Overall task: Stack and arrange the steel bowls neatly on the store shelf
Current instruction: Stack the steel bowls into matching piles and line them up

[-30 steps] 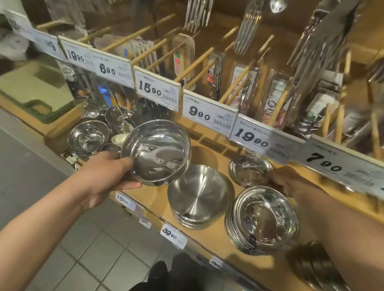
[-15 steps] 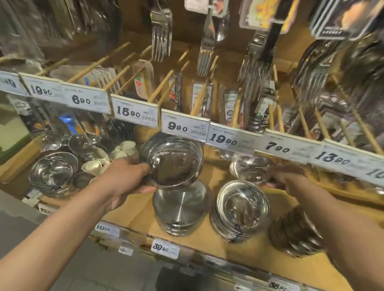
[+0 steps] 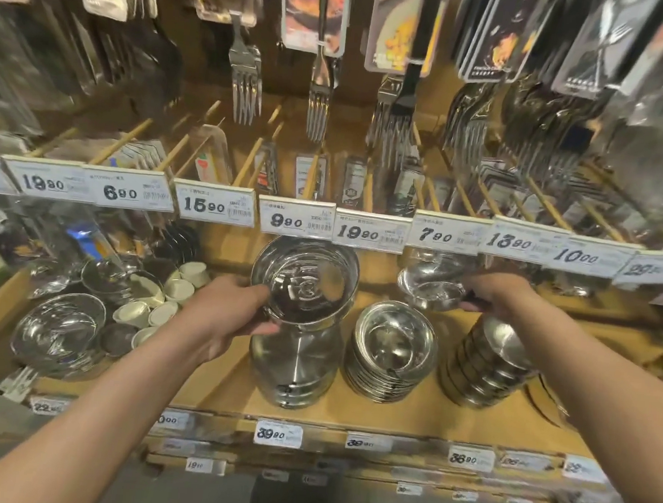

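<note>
Steel bowl (image 3: 304, 285) is gripped at its left rim by the left hand (image 3: 225, 314), thumb over the near edge, fingers curled behind. Bowl is tilted, mouth toward the camera, held above a stack of upside-down bowls (image 3: 294, 363) at the middle of the wooden shelf (image 3: 408, 416); bowl and stack overlap in view, can't tell if they touch.

Right hand (image 3: 496, 298) is curled round the right side of a small bowl (image 3: 432, 285) toward the back edge of the shelf, just under the price tags (image 3: 370, 233). Can't tell if that bowl is lifted or resting.

Between the two hands, nearer the front edge: a stack of shallow bowls (image 3: 391, 349), mouths up. Right of it, under the right forearm: another stack (image 3: 483, 366), leaning right.

Left end of the shelf: a large shiny bowl (image 3: 58, 329) near the front corner, small white cups (image 3: 159, 297) behind it, more small steel bowls further back, blurred.

Above the tag rail: forks (image 3: 245, 85) and packaged utensils hang from pegs. More price labels (image 3: 278, 433) run along the shelf's front edge.
</note>
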`<state>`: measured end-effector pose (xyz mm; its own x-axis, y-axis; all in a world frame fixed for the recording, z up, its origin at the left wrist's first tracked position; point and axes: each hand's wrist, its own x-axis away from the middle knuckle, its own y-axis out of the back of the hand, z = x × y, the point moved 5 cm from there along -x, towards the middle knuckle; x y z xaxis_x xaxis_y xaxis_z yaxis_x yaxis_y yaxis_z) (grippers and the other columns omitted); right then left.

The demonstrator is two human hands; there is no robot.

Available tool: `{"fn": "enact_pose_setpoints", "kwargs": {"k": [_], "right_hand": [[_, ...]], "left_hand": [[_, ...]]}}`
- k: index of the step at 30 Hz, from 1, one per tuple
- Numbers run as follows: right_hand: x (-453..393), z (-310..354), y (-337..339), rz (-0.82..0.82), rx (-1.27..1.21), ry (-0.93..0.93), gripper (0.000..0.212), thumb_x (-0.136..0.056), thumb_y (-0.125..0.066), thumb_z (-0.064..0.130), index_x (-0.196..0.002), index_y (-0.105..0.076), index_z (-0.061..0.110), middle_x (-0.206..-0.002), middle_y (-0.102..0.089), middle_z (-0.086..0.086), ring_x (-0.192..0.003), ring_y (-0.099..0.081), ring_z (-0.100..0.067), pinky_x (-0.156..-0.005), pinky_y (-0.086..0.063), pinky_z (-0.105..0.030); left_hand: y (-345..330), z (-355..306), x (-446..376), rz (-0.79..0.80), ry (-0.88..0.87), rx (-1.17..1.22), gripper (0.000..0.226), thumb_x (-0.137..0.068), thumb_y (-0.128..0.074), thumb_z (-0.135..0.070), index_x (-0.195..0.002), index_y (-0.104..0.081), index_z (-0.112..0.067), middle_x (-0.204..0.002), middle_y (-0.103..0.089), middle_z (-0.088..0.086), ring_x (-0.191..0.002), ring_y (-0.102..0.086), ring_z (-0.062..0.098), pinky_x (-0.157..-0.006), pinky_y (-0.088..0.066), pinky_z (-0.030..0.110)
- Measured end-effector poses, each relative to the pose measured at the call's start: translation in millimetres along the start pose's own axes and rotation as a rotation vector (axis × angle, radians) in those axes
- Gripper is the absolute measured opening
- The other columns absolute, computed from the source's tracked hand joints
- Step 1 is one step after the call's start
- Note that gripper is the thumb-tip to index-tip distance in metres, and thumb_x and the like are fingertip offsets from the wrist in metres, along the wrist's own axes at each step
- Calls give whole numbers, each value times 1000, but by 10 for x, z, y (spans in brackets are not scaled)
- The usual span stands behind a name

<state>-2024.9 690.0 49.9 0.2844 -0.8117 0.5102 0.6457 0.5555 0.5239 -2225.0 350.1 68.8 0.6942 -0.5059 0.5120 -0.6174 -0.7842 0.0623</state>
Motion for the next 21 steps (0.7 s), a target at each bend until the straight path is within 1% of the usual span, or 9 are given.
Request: {"fn": "enact_pose_setpoints", "kwargs": {"k": [2, 3, 6, 9, 13, 15, 18, 20, 21], "right_hand": [[87, -61, 12, -20, -15, 19, 20, -93, -67, 9, -103, -62, -8, -86, -72, -24, -82, -76, -30, -82, -62, -35], [154, -78, 9, -28, -20, 33, 20, -93, -68, 9, -103, -62, -7, -86, -72, -24, -79, -76, -30, -84, -62, -37], [377, -135, -11, -69, -55, 59, 16, -92, -69, 8, -99, -62, -5, -85, -71, -22, -54, -72, -21, -54, -62, -29], [575, -218, -61, -92, -113, 60, 16, -91, -69, 7, -97, -61, -4, -89, -70, -21, -48, -70, -18, -40, -54, -23], [781, -338, -215, -90, -234, 72, 17, -88, -68, -2, -102, -59, -7, -101, -68, -26, -62, -74, -29, -53, -63, -35], [867, -421, -319, -81, -277, 59, 20, -89, -68, -1, -105, -60, -10, -102, -68, -27, -60, -72, -28, -49, -61, -32], [985, -571, -514, -32, -347, 3, 18, -90, -68, 1, -103, -62, -12, -98, -69, -25, -58, -73, -25, -42, -57, -24], [1020, -650, -632, 0, -401, -11, 20, -89, -66, -3, -107, -62, -11, -99, -70, -24, -64, -74, -25, -49, -60, -27], [1022, -684, -680, 9, -418, -16, 22, -88, -66, -4, -109, -62, -12, -100, -70, -22, -65, -75, -25, -55, -62, -29]], "left_hand": [[-40, -21, 38, 14, -8, -3, 8, -96, -58, 1, -100, -64, 5, -74, -77, 15, -62, -75, 22, -48, -57, 20], [-56, -30, 53, 17, -15, -9, 6, -96, -58, 2, -98, -63, 5, -72, -77, 14, -60, -75, 22, -47, -57, 20], [-96, -38, 84, 35, -32, -26, 7, -94, -60, 3, -97, -64, 8, -75, -77, 17, -62, -75, 24, -49, -58, 22], [-133, -33, 122, 71, -38, -43, 6, -92, -59, 7, -94, -65, 8, -71, -76, 18, -58, -74, 21, -47, -58, 21], [-172, 21, 129, 115, -38, -83, 9, -88, -61, 9, -95, -66, 6, -71, -76, 18, -58, -74, 20, -49, -58, 21], [-172, 74, 101, 125, -46, -110, 14, -85, -63, 7, -100, -66, 8, -80, -77, 23, -70, -73, 24, -75, -64, 32], [-197, 145, 108, 159, -22, -151, 22, -84, -65, 5, -105, -65, 10, -104, -73, 28, -89, -56, 30, -106, -47, 51], [-211, 193, 105, 173, -12, -161, 19, -88, -62, 5, -105, -64, 11, -106, -72, 32, -86, -62, 30, -94, -59, 44], [-214, 211, 105, 175, -10, -160, 16, -90, -61, 5, -104, -65, 11, -102, -73, 31, -80, -70, 28, -77, -64, 36]]}}
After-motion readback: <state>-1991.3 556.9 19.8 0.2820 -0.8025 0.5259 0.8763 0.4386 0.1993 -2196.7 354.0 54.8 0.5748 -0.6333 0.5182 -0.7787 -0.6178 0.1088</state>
